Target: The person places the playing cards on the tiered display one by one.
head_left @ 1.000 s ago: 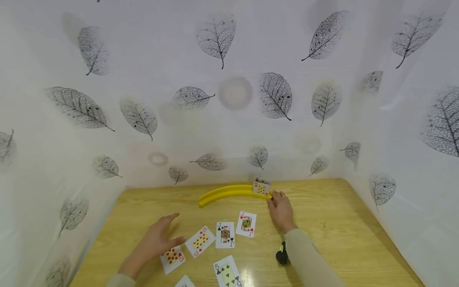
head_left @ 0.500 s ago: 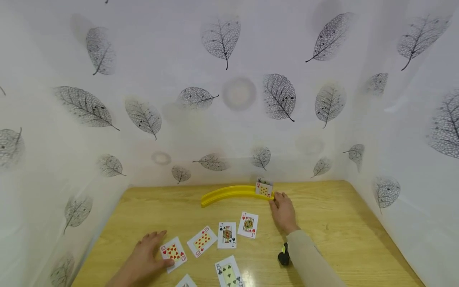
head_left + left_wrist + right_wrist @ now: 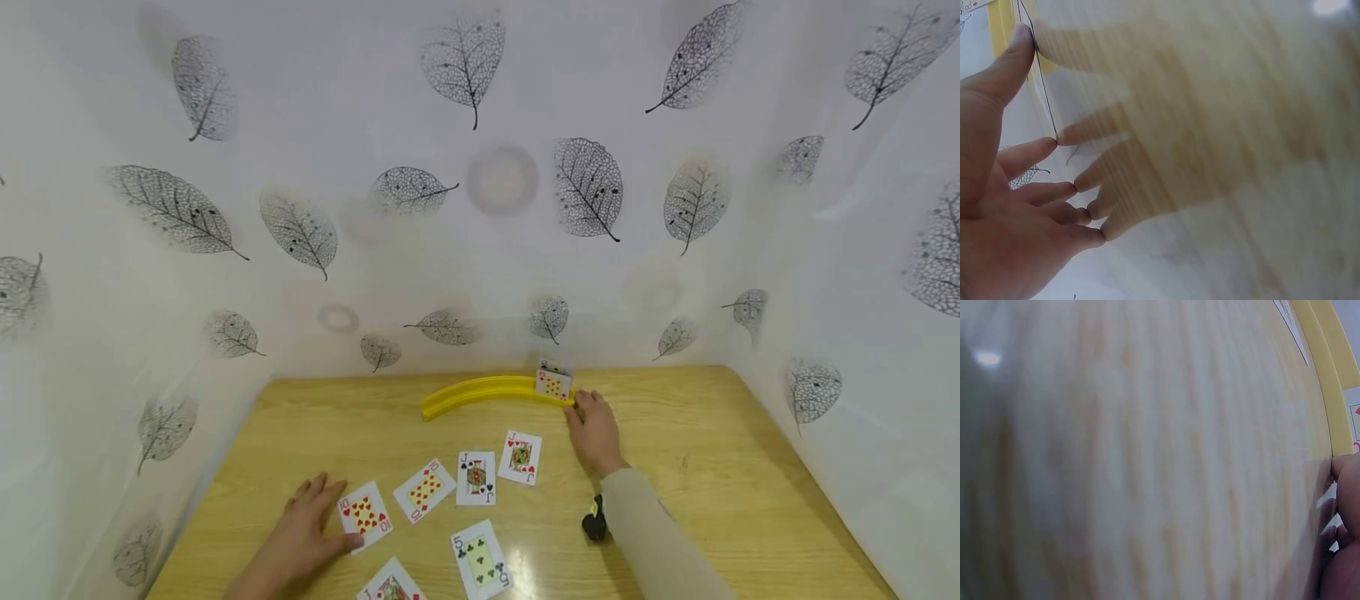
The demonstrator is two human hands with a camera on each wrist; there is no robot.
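The left hand (image 3: 302,532), splayed, touches a white rectangular ten-of-hearts card (image 3: 366,515) along its left side. The right hand (image 3: 597,429) pinches one end of a curved yellow rack (image 3: 480,387).

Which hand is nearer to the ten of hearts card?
Left. The left hand has its thumb on the ten of hearts; the right hand is farther away, at the right end of the yellow rack.

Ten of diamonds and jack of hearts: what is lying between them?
In the head view, the jack of spades lies between the ten of diamonds and jack of hearts.
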